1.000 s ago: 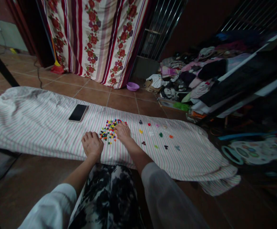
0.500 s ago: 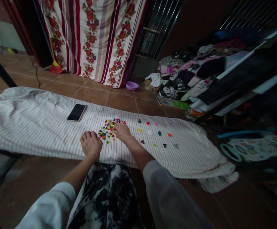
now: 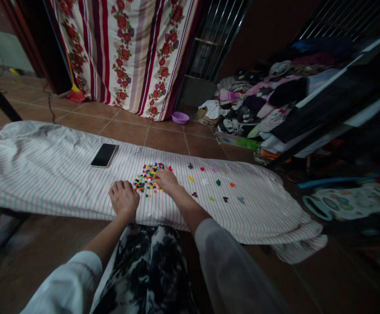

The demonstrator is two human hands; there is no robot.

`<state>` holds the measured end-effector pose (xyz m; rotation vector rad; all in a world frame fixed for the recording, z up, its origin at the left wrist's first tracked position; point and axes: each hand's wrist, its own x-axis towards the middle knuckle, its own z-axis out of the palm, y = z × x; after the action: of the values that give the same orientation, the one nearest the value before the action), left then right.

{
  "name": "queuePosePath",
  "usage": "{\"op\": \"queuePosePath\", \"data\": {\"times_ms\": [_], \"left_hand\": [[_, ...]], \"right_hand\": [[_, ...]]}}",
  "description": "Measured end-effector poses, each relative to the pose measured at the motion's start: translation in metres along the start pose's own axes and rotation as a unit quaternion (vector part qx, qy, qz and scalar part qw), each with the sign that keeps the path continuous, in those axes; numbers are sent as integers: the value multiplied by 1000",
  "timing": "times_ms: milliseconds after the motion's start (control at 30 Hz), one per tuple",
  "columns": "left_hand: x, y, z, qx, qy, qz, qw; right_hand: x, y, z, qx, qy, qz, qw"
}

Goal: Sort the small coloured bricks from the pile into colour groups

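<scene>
A heap of small coloured beads [image 3: 148, 176] lies on a pink-and-white striped cloth [image 3: 52, 174] spread over the tiled floor. My right hand [image 3: 166, 180] rests on the right edge of the heap, fingers curled down onto the beads; whether it grips one is hidden. My left hand [image 3: 123, 198] sits as a loose fist on the cloth just left of the heap, holding nothing that shows. To the right, several single coloured beads [image 3: 218, 182] lie spaced apart in rows.
A black phone [image 3: 104, 155] lies face up on the cloth, back left. Behind are a floral striped curtain [image 3: 134, 52], a purple bowl [image 3: 180, 117] and a pile of clothes [image 3: 258, 109]. A round toy board [image 3: 350, 203] lies at right.
Both hands stay at the bead heap, the right hand shifting slightly on it. The view has tilted a little.
</scene>
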<state>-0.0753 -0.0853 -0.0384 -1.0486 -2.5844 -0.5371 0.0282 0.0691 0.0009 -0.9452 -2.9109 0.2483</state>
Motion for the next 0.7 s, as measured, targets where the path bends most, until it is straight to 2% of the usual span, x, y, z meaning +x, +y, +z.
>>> {"op": "queuePosePath", "data": {"times_ms": [300,433,700], "left_hand": [[0,0,-1,1,1,4,1000],[0,0,-1,-2,0,6,1000],[0,0,-1,-4,-2,0,1000]], "right_hand": [[-6,-2,-1,13,20,-31,999],[-7,-1,5,20,36,-35,999],[-8,5,20,50,105,-35,993]]}}
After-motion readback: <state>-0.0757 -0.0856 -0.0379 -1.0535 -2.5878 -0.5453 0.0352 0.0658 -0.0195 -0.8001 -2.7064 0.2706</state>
